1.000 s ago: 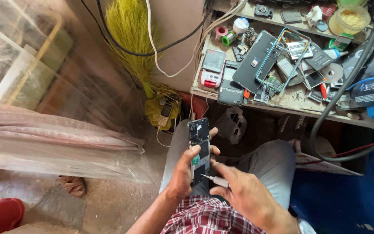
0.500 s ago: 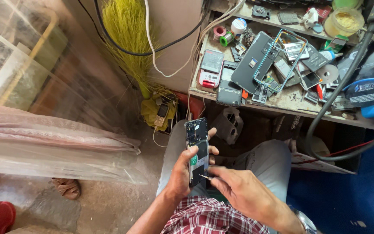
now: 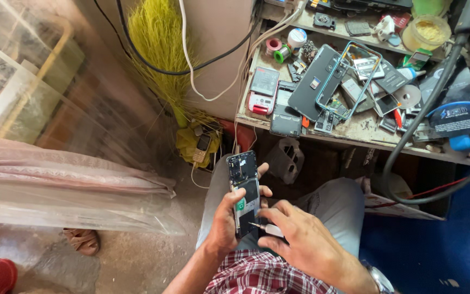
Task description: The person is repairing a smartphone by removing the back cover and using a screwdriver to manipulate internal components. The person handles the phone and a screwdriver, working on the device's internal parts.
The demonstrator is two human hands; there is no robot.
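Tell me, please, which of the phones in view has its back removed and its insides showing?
The phone held upright in the left hand over the lap; its circuit boards are exposed, while the dark phone on the workbench is closed.

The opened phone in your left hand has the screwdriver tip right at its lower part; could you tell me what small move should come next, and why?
Probably seat the screwdriver tip squarely and turn it. The right hand holds its tip against the lower board of the opened phone, which the left hand grips steady over the lap.
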